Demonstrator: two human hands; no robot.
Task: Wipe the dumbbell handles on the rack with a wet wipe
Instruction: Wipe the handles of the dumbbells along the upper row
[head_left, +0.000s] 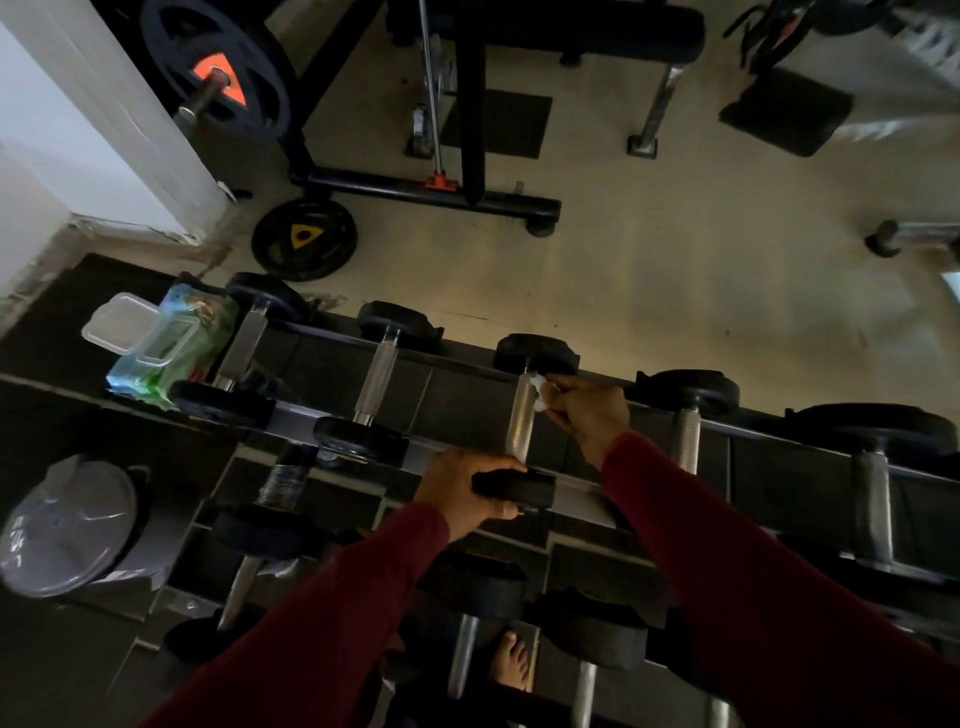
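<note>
Knurled steel shows along the handle (521, 421) of the third dumbbell on the rack's (587, 500) top tier, and the right hand (589, 410) pinches a small white wet wipe (540, 391) against its far end, just under the far weight head (535, 353). The left hand (462, 491) is clenched round the near weight head (514, 488), steadying the dumbbell.

Risks from here, as I judge them: the wipe is bunched small, so a stroke toward the left hand could smear only one side of the handle and leave the underside untouched. If the left hand loosens, the dumbbell may roll in its cradle (a bare foot (511, 660) sits below, under the lower tier). The wipe could also snag on the knurling and tear. Well to the left of both hands, the wipes pack (166, 353) lies open-lidded, and may dry out.
</note>
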